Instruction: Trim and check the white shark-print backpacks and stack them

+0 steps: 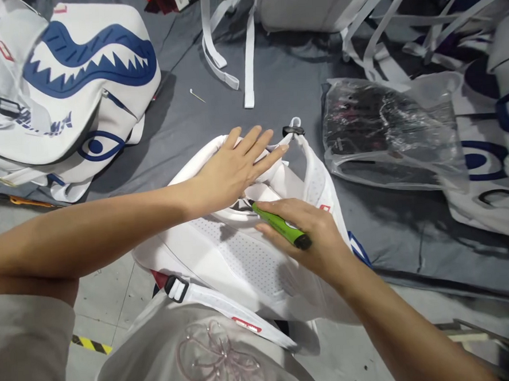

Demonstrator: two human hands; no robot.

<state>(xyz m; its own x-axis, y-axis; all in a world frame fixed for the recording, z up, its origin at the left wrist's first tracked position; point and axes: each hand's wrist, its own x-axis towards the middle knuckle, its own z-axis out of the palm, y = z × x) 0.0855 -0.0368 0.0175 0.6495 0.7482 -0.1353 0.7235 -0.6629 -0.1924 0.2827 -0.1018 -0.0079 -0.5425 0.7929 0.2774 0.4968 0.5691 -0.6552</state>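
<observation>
A white backpack [241, 260] lies at the table's near edge, its perforated back panel and straps toward me. My left hand [236, 166] rests flat on its upper part, fingers spread and empty. In my right hand [308, 227] is a green marker [280, 226] with a black end, gripped between thumb and fingers. The marker's front end points into the fabric folds at the bag's top, just below my left palm. Whether its tip touches the fabric I cannot tell. A strap with a black buckle [293, 131] sticks up beyond my right hand.
Another white backpack [99, 56] with blue teeth and eye prints lies at the left. To the right is a clear plastic bag [393, 133] with dark contents, beside more white bags [488, 199]. Loose white straps [250, 64] hang onto the dark grey table cover [173, 126].
</observation>
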